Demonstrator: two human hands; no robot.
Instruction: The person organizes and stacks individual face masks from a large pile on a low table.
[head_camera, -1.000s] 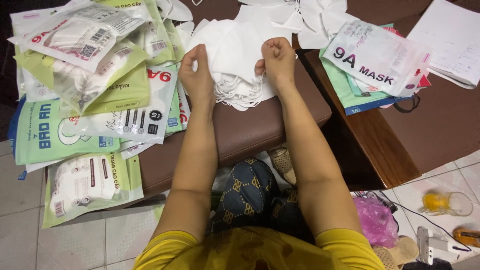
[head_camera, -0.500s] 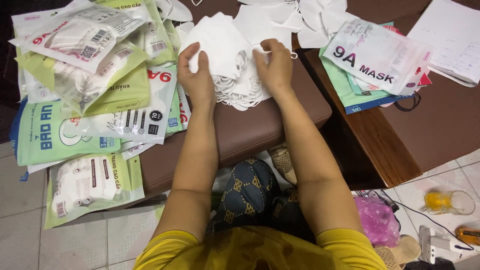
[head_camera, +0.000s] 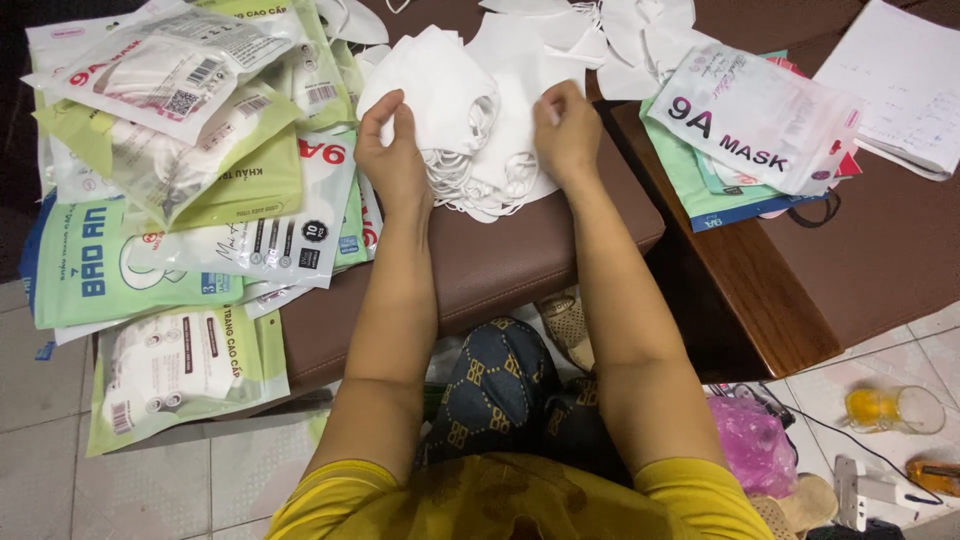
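Two hands, left hand (head_camera: 392, 150) and right hand (head_camera: 567, 128), on one white mask pile (head_camera: 470, 120). Right of it: one sheet of paper (head_camera: 905, 85), one pink bag (head_camera: 750, 445), one glass cup (head_camera: 895, 408).

Masks (head_camera: 470, 110) on stool (head_camera: 500, 260), packets (head_camera: 190, 180) left.

Both hands have lifted and gathered the white masks (head_camera: 440, 95) into a taller stack.
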